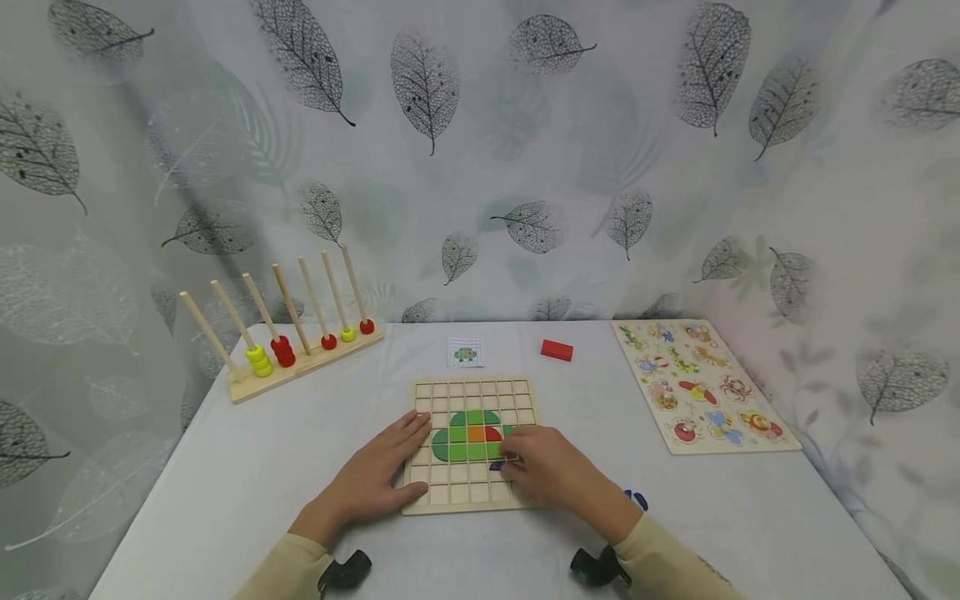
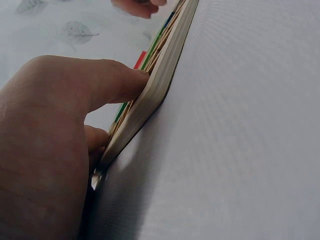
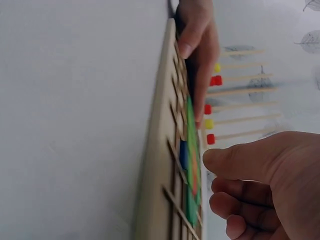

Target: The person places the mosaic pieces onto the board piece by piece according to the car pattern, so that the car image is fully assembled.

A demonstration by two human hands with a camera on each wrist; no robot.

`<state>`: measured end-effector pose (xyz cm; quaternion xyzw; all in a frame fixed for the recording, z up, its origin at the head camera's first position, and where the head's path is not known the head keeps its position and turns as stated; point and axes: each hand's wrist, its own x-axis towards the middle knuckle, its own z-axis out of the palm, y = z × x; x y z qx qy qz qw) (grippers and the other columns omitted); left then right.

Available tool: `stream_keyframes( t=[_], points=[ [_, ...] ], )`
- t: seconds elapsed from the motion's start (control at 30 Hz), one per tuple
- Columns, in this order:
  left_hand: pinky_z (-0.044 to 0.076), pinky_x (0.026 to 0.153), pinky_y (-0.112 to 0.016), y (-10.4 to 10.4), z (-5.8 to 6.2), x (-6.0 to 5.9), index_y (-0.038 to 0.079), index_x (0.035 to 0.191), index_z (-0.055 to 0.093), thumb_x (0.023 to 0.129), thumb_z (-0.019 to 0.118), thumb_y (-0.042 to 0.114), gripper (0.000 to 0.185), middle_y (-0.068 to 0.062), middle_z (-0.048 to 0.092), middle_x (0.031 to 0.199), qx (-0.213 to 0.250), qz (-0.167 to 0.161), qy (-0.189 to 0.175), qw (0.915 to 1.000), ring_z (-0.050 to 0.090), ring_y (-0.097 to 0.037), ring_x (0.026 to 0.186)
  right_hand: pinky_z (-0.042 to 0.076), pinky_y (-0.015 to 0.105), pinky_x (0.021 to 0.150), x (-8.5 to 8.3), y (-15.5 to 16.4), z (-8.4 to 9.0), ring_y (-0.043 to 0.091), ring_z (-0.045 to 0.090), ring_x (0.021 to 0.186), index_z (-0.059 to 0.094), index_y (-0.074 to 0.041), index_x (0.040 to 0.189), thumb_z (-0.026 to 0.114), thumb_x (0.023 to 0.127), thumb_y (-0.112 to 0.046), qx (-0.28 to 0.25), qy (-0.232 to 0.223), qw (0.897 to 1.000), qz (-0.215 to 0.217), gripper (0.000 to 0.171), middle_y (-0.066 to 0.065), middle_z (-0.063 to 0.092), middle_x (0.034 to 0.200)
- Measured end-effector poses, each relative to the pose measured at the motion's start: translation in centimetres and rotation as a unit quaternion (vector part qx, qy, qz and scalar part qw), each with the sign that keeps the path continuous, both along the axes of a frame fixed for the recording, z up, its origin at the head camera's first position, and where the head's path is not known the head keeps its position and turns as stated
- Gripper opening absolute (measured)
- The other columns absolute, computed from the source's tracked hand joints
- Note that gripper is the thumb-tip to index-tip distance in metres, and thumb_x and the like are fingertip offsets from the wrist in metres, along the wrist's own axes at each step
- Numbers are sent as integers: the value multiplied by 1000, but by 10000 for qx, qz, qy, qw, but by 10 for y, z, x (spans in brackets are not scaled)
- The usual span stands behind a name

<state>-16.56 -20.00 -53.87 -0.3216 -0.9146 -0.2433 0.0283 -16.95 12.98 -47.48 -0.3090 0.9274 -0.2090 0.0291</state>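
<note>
A wooden grid board (image 1: 468, 492) lies on the white table and holds a patch of green tiles (image 1: 457, 442) with an orange and a red one inside. My left hand (image 1: 390, 471) lies flat on the board's left edge, fingers straight; the left wrist view has its thumb (image 2: 115, 80) against the board's rim (image 2: 160, 90). My right hand (image 1: 543, 471) hovers over the board's lower right with fingers loosely curled and nothing between them. A blue tile (image 1: 497, 465) sits in a cell just beside its fingertips; in the right wrist view the blue tile (image 3: 183, 154) lies just off the thumb (image 3: 235, 160).
A wooden peg rack (image 1: 300, 354) with yellow and red beads stands at the back left. A small picture card (image 1: 465, 352) and a red block (image 1: 557, 350) lie behind the board. An animal peg puzzle (image 1: 701, 387) lies on the right. A blue piece (image 1: 636, 498) sits by my right wrist.
</note>
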Motion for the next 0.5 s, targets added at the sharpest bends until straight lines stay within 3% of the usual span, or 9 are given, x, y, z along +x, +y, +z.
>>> stream_keyframes(
  t=[0.23,0.5],
  points=[
    [30,127,-54,0,2,1,6,168,41,99,66,57,89,-3,33,176,13,-5,-24,10000,22,-25,164,60,28,78,2,24,22,10,65,88,82,-13,111,89,91,-12,-23,262,9996,34,21,-6,72,100],
    [31,127,-54,1,3,1,6,167,41,99,67,55,88,-4,34,176,-2,2,-24,10000,23,-26,164,58,26,72,0,59,34,12,65,87,80,-10,116,90,89,-6,-212,542,9983,-65,29,-1,75,107]
  ],
)
